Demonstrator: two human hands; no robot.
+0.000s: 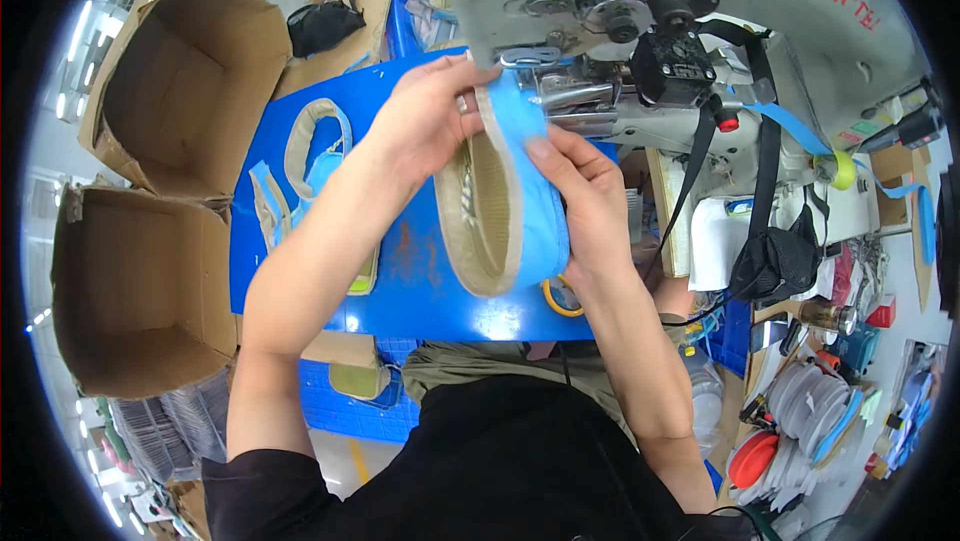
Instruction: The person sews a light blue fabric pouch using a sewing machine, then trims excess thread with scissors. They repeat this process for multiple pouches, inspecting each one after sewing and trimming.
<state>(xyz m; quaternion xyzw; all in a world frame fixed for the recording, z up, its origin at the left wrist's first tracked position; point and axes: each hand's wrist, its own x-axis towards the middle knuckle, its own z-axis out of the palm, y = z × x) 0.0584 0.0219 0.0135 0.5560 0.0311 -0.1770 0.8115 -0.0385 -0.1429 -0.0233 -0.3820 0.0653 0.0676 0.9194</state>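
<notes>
Both hands hold an oval blue fabric piece with a beige edge (541, 226), above the table in front of the sewing machine (590, 1). My left hand (425, 116) pinches its far end by the rim, close to the machine's metal parts. On the near right, my right hand (595, 196) grips the blue side wall, thumb on top and fingers behind. The piece's ribbed beige inner side faces up and left. To the left of my left forearm, similar blue and beige fabric pieces (318, 146) lie on the blue table (400, 306).
Two open cardboard boxes (190, 91) stand at the left. Yellow-handled scissors (562, 297) lie near the table's front edge, partly hidden. A blue strip runs past a yellow-green roll (840, 169) on the right. A black pouch (775, 261) hangs below it, with stacked reels (810, 401) nearby.
</notes>
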